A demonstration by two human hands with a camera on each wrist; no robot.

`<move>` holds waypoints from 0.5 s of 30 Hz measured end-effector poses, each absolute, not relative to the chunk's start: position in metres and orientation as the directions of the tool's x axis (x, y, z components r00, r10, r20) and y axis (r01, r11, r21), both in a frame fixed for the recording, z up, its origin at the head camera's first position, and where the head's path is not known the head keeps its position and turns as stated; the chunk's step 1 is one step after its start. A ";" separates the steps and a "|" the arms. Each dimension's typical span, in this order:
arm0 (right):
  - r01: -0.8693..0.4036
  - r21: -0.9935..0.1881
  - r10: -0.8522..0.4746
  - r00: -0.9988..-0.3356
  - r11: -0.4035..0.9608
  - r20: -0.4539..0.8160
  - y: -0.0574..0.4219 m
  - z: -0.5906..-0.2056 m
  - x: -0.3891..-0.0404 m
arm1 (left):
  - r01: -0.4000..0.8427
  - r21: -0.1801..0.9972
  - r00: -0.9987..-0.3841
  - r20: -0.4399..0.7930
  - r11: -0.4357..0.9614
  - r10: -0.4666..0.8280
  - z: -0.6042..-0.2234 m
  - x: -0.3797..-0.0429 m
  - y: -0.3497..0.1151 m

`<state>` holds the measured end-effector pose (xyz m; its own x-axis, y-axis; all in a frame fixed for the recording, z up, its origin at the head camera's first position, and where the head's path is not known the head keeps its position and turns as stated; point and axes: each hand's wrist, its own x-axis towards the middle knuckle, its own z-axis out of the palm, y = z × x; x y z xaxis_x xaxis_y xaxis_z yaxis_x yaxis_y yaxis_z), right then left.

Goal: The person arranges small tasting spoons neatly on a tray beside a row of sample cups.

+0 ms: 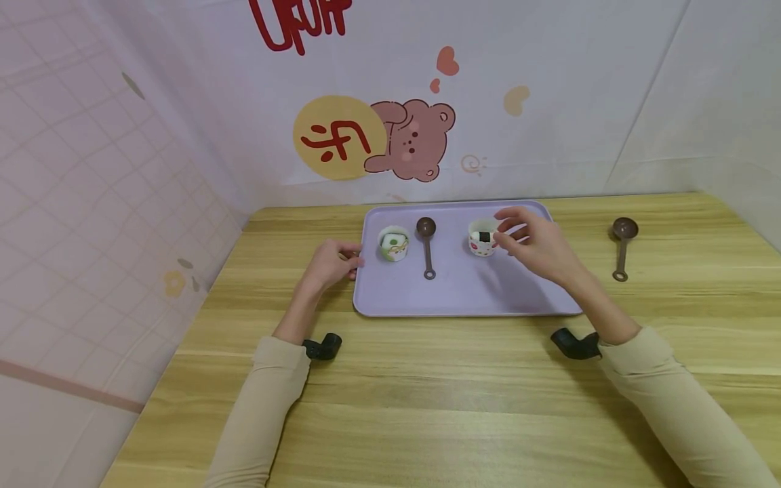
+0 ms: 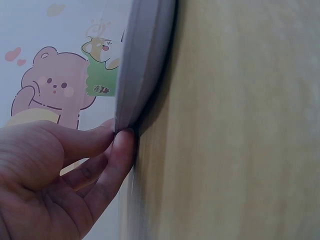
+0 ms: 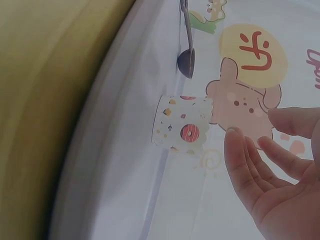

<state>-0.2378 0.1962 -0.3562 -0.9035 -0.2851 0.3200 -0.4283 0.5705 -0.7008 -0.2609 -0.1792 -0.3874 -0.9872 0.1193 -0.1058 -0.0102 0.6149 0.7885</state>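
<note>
My left hand (image 1: 331, 264) pinches the left rim of a lavender tray (image 1: 390, 298); in the left wrist view the thumb is at its upper edge and a fingertip underneath. My right hand (image 1: 537, 247) hovers over the tray's right part, fingers loosely bent, thumb apart from them, nothing between them. Just left of its fingertips stands a white paper cup (image 1: 482, 249) printed with doughnuts. A small white piece with a black band (image 1: 485, 236) shows at that cup's mouth. The left cup (image 1: 394, 255) contains a white piece with a green dot (image 1: 393, 240).
A brown measuring spoon (image 1: 427, 247) lies on the tray between the cups. Another brown spoon (image 1: 622, 247) is on the wooden table (image 1: 427, 407), right of the tray. Behind the table hangs a white sheet (image 1: 549, 135) with a printed bear.
</note>
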 end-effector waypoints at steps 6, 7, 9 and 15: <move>-0.420 -0.692 -0.269 -0.907 0.587 0.323 0.204 -0.357 -0.238 | -0.002 0.787 -0.987 -0.100 0.618 0.124 -0.388 -0.262 -0.180; -0.422 -0.689 -0.269 -0.906 0.589 0.326 0.206 -0.358 -0.238 | -0.002 0.786 -0.987 -0.100 0.618 0.124 -0.389 -0.262 -0.180; -0.426 -0.683 -0.267 -0.905 0.593 0.332 0.208 -0.358 -0.237 | -0.001 0.786 -0.987 -0.100 0.618 0.125 -0.389 -0.263 -0.180; -0.427 -0.678 -0.267 -0.904 0.598 0.333 0.217 -0.358 -0.236 | 0.003 0.784 -0.987 -0.097 0.621 0.128 -0.389 -0.263 -0.181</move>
